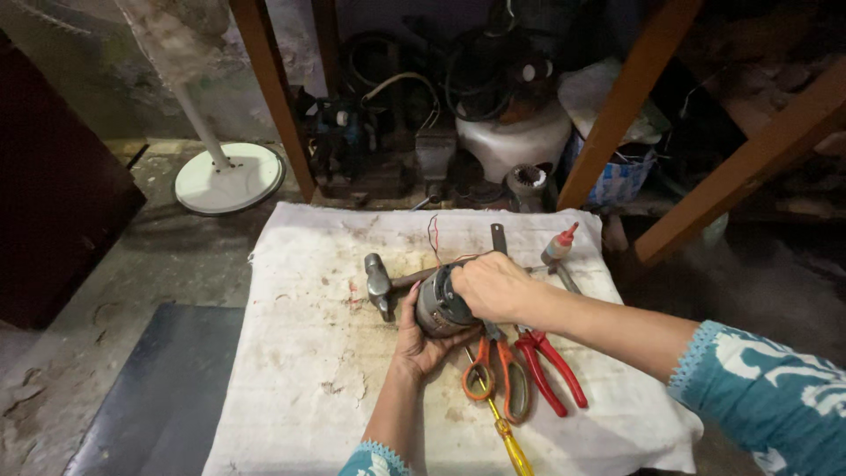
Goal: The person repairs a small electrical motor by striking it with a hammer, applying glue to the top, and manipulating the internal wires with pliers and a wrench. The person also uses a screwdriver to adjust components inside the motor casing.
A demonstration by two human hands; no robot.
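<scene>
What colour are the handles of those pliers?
Red; the pliers lie on the cloth in the head view.

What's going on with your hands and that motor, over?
Left hand cradles small motor from below. Right hand grips its top. Hammer, scissors, red pliers close by.

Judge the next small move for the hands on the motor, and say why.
Probably lift the right hand off the motor toward the tools. The left hand already cups the motor from below on the white cloth, and the scissors, red pliers and hammer lie close beside it.
</scene>
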